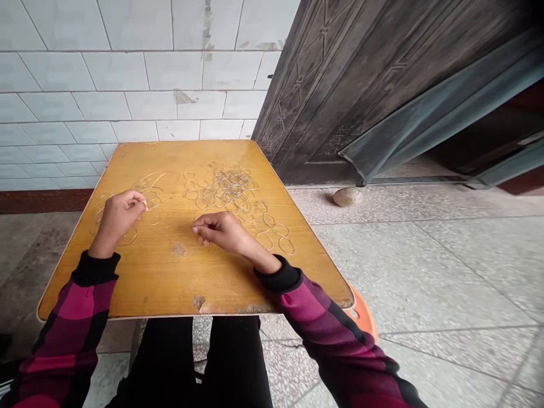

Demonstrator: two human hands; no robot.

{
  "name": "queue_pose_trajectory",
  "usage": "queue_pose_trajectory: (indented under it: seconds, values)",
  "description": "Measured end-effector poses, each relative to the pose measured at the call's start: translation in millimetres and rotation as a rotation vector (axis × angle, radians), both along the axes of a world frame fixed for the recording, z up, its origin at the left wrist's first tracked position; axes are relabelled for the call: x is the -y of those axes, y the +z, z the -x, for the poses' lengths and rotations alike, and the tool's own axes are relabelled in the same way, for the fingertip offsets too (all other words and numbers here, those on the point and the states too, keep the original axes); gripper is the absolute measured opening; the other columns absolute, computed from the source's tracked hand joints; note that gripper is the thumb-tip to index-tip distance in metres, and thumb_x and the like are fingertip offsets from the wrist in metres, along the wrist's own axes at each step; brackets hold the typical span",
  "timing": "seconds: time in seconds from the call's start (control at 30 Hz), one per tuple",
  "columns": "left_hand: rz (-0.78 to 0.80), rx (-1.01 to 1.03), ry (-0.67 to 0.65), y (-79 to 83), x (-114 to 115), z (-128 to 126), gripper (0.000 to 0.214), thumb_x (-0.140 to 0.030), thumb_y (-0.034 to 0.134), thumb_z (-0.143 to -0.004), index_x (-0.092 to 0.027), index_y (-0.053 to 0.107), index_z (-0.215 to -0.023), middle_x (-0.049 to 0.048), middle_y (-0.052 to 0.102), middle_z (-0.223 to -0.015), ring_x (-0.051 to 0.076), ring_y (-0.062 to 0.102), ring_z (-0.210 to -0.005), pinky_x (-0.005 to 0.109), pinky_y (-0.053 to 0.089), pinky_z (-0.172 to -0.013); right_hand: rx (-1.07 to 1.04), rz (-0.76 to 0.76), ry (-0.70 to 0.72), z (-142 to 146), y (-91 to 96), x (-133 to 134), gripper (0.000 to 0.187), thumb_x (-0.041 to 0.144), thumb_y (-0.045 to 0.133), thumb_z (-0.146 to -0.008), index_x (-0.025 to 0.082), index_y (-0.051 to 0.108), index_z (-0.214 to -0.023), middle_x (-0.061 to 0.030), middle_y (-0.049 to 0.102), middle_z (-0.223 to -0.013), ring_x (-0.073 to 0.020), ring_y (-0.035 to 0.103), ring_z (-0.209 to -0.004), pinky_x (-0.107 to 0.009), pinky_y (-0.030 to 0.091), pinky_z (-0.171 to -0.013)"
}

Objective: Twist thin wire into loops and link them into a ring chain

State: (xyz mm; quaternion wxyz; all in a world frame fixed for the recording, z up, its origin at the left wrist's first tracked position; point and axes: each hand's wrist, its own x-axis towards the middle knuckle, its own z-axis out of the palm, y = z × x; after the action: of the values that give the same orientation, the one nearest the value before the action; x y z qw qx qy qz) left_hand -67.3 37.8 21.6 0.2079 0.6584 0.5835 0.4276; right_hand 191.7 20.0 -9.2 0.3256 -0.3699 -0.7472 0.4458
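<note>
Pink-and-black checked sleeves (72,334) reach in from both lower corners, over black trousers (170,362). Both hands curl, fingertips gathered; whether either pinches a band, I cannot tell. Thin rubber bands (232,190), too many to count, heap at 12 o'clock from the right hand (221,232); more trail to its 3 o'clock. Others lie around the left hand (119,221). Beneath them is one scuffed yellow wooden table (170,277), with a tiled wall (127,73) at 12 o'clock and a dark door (340,96) at 2.
</note>
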Motion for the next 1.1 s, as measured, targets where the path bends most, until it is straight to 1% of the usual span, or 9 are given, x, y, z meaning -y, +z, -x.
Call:
queue_pose_trajectory:
  seconds: [0.1, 0.17, 0.27, 0.37, 0.53, 0.73, 0.83, 0.93, 1.1]
  values:
    - [0.128, 0.402, -0.106, 5.4, 4.7, -6.8, 0.005, -0.022, 0.059, -0.069, -0.018, 0.059, -0.070, -0.0002, 0.060, -0.060, 0.007, 0.040, -0.042, 0.022, 0.028, -0.042, -0.103, 0.099, -0.081, 0.1, -10.7, -3.1, 0.027, 0.041, 0.063, -0.081, 0.014, 0.066, -0.081, 0.0005, 0.064, -0.061, -0.0094, 0.060, -0.052, -0.021, 0.046, -0.051]
    - [0.206, 0.513, -0.202, 4.8, 8.9, -16.3, 0.008, -0.024, 0.062, -0.070, -0.016, 0.060, -0.070, -0.0002, 0.059, -0.059, 0.006, 0.038, -0.041, 0.021, 0.027, -0.041, -0.183, 0.180, -0.137, 1.3, -12.1, -2.0, 0.030, 0.045, 0.066, -0.079, 0.015, 0.066, -0.084, 0.0013, 0.062, -0.060, -0.0089, 0.060, -0.052, -0.020, 0.046, -0.049]
    - [0.294, 0.509, -0.301, -3.5, 15.5, -33.8, 0.010, -0.026, 0.064, -0.071, -0.016, 0.061, -0.072, 0.0005, 0.060, -0.061, 0.006, 0.040, -0.042, 0.020, 0.029, -0.040, -0.330, 0.349, -0.134, 5.6, -10.3, 2.0, 0.034, 0.049, 0.068, -0.075, 0.016, 0.065, -0.083, -0.0001, 0.066, -0.069, -0.0077, 0.060, -0.053, -0.019, 0.047, -0.048]
    - [0.268, 0.434, -0.325, -14.8, 20.2, -48.0, 0.012, -0.028, 0.063, -0.074, -0.016, 0.062, -0.075, 0.0007, 0.062, -0.063, 0.007, 0.043, -0.044, 0.020, 0.032, -0.041, -0.433, 0.472, -0.092, 11.7, -11.2, 6.9, 0.035, 0.050, 0.072, -0.072, 0.016, 0.066, -0.078, -0.0009, 0.068, -0.077, -0.0055, 0.058, -0.052, -0.018, 0.047, -0.046]
    - [0.208, 0.371, -0.332, -19.7, 25.0, -56.3, 0.014, -0.030, 0.063, -0.077, -0.016, 0.064, -0.079, 0.0005, 0.064, -0.065, 0.007, 0.045, -0.044, 0.021, 0.036, -0.042, -0.409, 0.525, -0.015, 19.0, -20.3, 13.4, 0.030, 0.042, 0.078, -0.067, 0.015, 0.068, -0.077, 0.0023, 0.065, -0.067, -0.0050, 0.057, -0.050, -0.017, 0.049, -0.047]
    - [0.270, 0.488, -0.320, -24.0, 30.5, -57.0, 0.019, -0.031, 0.065, -0.078, -0.015, 0.066, -0.088, -0.0005, 0.061, -0.061, 0.009, 0.050, -0.048, 0.022, 0.040, -0.045, -0.502, 0.582, -0.109, 19.9, -24.1, 13.2, 0.029, 0.040, 0.079, -0.068, 0.015, 0.067, -0.075, 0.0014, 0.067, -0.068, -0.0059, 0.061, -0.052, -0.019, 0.053, -0.052]
    - [0.334, 0.580, -0.316, -31.4, 33.9, -60.5, 0.022, -0.031, 0.069, -0.075, -0.014, 0.065, -0.088, 0.0020, 0.066, -0.069, 0.010, 0.054, -0.052, 0.023, 0.044, -0.047, -0.570, 0.630, -0.123, 18.7, -21.8, 11.9, 0.030, 0.040, 0.080, -0.067, 0.014, 0.068, -0.076, 0.0009, 0.068, -0.069, -0.0058, 0.063, -0.053, -0.018, 0.054, -0.053]
    - [0.356, 0.671, -0.333, -35.7, 36.0, -64.0, 0.022, -0.032, 0.070, -0.075, -0.013, 0.066, -0.086, 0.0043, 0.068, -0.077, 0.011, 0.057, -0.057, 0.022, 0.046, -0.048, -0.629, 0.711, -0.083, 17.2, -19.9, 11.1, 0.030, 0.039, 0.079, -0.069, 0.013, 0.071, -0.079, 0.0001, 0.069, -0.069, -0.0056, 0.064, -0.054, -0.015, 0.054, -0.053]
    - [0.380, 0.694, -0.370, -37.0, 35.1, -64.8, 0.019, -0.031, 0.069, -0.076, -0.013, 0.067, -0.081, 0.0009, 0.063, -0.065, 0.009, 0.053, -0.052, 0.020, 0.042, -0.046, -0.673, 0.851, 0.014, 15.8, -21.6, 11.0, 0.025, 0.036, 0.077, -0.074, 0.012, 0.072, -0.082, -0.0015, 0.072, -0.072, -0.0063, 0.066, -0.055, -0.014, 0.056, -0.054]
